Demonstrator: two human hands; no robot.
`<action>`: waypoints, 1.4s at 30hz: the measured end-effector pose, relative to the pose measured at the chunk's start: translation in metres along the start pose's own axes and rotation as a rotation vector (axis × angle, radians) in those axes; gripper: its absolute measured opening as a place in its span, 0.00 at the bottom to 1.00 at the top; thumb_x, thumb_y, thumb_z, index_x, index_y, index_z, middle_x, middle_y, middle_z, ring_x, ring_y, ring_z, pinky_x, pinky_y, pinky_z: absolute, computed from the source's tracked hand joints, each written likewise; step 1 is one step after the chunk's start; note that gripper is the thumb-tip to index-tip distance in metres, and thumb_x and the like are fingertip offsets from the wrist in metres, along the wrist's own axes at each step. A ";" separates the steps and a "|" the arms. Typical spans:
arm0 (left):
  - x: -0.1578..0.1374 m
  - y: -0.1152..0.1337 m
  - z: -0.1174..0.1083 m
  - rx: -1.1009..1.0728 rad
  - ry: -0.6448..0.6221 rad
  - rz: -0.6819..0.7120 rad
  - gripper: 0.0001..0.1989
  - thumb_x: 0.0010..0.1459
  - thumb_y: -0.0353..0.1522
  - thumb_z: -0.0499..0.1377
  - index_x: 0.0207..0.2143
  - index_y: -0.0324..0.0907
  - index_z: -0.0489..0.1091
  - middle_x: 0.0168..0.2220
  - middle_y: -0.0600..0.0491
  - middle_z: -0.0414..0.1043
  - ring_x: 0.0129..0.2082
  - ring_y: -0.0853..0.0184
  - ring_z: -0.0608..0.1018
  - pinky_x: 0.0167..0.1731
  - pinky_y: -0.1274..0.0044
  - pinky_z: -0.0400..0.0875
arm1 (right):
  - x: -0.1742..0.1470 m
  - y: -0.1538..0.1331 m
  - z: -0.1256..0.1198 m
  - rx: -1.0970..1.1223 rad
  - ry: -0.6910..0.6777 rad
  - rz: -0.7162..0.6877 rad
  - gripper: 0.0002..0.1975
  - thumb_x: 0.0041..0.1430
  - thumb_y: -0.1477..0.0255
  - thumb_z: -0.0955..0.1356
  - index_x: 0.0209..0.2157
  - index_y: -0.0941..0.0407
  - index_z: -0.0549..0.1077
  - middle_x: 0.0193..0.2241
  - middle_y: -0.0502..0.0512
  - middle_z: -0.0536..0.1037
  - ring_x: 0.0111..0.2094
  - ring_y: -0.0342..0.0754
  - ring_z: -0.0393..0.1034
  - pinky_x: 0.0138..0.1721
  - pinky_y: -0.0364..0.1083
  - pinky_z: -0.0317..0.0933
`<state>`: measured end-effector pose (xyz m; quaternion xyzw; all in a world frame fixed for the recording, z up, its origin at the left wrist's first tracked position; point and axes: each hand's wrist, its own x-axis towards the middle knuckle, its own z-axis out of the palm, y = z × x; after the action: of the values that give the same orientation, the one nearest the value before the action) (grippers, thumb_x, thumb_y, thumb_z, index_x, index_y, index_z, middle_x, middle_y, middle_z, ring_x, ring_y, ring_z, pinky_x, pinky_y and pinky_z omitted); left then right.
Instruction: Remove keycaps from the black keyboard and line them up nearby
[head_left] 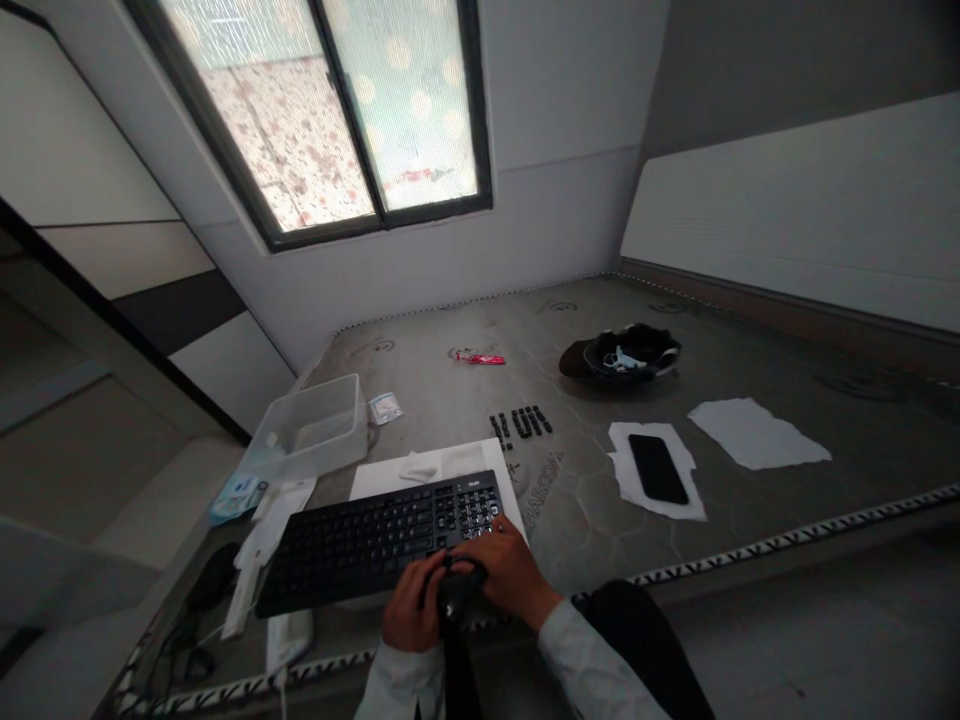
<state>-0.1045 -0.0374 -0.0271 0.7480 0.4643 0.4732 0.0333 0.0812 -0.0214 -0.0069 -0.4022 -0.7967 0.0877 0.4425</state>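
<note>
A black keyboard (360, 540) lies slanted across a white sheet (379, 480), its number pad at the right end. In front of its lower right edge, my left hand (412, 605) and my right hand (510, 572) come close together with curled fingers. Between them is a small dark object (459, 590), glossy in part; its kind cannot be made out. Both hands grip it, and my right hand is right beside the number pad. Small black keycaps (525, 422) stand in short rows on the mat beyond the keyboard.
A clear plastic box (307, 425) stands at the left, near a blue-white packet (238, 497) and a small sachet (385, 408). A red item (480, 358) lies farther back. To the right are a cap (622, 355), a phone (658, 468) on paper, and another paper (757, 433).
</note>
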 end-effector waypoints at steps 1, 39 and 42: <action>0.001 0.001 0.000 -0.001 -0.009 -0.002 0.13 0.66 0.35 0.52 0.45 0.44 0.75 0.38 0.51 0.78 0.37 0.68 0.80 0.40 0.80 0.76 | 0.000 0.000 -0.001 0.000 -0.002 0.001 0.07 0.65 0.67 0.66 0.38 0.52 0.76 0.31 0.49 0.82 0.31 0.45 0.75 0.43 0.49 0.52; 0.003 0.016 -0.003 -0.051 -0.008 -0.182 0.09 0.63 0.34 0.57 0.41 0.43 0.76 0.34 0.51 0.77 0.33 0.69 0.79 0.35 0.79 0.75 | -0.007 0.063 -0.028 -0.215 -0.060 0.773 0.18 0.62 0.60 0.64 0.50 0.49 0.77 0.35 0.61 0.82 0.35 0.54 0.77 0.29 0.44 0.59; 0.003 0.015 -0.002 -0.068 0.010 -0.153 0.08 0.63 0.33 0.58 0.41 0.43 0.76 0.34 0.51 0.77 0.35 0.69 0.79 0.37 0.79 0.75 | -0.005 0.060 -0.023 -0.178 -0.084 0.754 0.19 0.63 0.60 0.64 0.52 0.49 0.75 0.36 0.61 0.82 0.36 0.55 0.77 0.30 0.44 0.59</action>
<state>-0.0954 -0.0451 -0.0166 0.7062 0.5040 0.4886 0.0925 0.1344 0.0095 -0.0259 -0.6999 -0.6148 0.1910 0.3095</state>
